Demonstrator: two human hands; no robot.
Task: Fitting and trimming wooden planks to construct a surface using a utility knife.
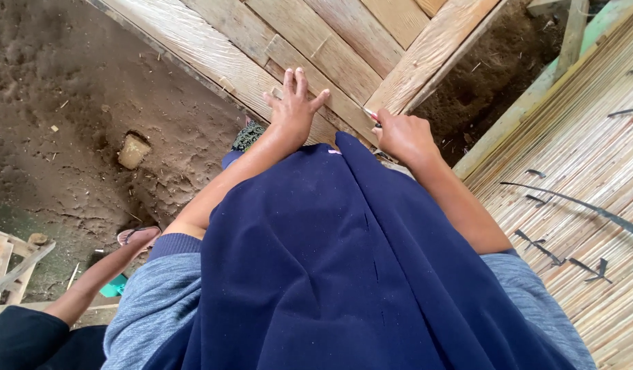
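My left hand (294,105) lies flat with fingers spread on a wooden plank panel (309,41) that leans over the dirt ground. Just to its right, my right hand (402,133) is closed around a thin pencil-like tool (371,116) with a reddish tip, its point against a diagonal wooden batten (433,48). A dark blue cloth (344,260) hangs down in front of me and hides my lower body; grey sleeves cover my upper arms.
Brown dirt ground (69,89) with a small embedded stone (133,151) fills the left. A woven bamboo wall (583,164) stands at the right. Another person's leg and sandalled foot (135,238) appear at lower left, beside a wooden frame (8,264).
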